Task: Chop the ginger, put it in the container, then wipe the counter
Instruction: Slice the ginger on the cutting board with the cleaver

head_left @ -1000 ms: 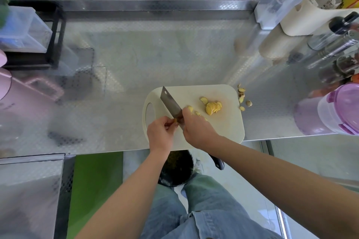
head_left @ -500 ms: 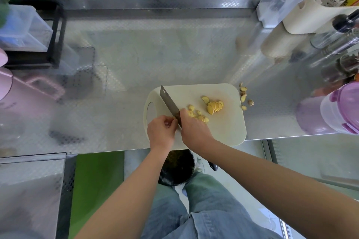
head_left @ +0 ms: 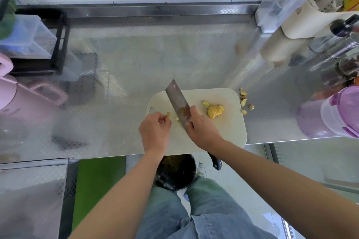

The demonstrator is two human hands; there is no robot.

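Note:
A white cutting board (head_left: 231, 128) lies at the front edge of the steel counter. A pile of yellow ginger slices (head_left: 214, 111) sits on its right half. My right hand (head_left: 202, 129) grips the cleaver (head_left: 177, 101), whose blade is tilted up and leaning left over the board. My left hand (head_left: 154, 129) pinches a small ginger piece (head_left: 168, 115) at the board's left side. Another small bit (head_left: 177, 119) lies by the blade. Ginger peel scraps (head_left: 244, 101) lie on the counter off the board's right edge.
A purple lidded container (head_left: 338, 112) stands at the right. Bottles and a cream holder (head_left: 303, 25) crowd the back right. A pink kettle (head_left: 23, 99) and a black rack with clear boxes (head_left: 35, 44) stand at the left. A black bin (head_left: 175, 172) sits below the counter edge.
The cleaver has lifted off the board and tipped its flat side up. My left hand has drawn a little left with the last small ginger piece.

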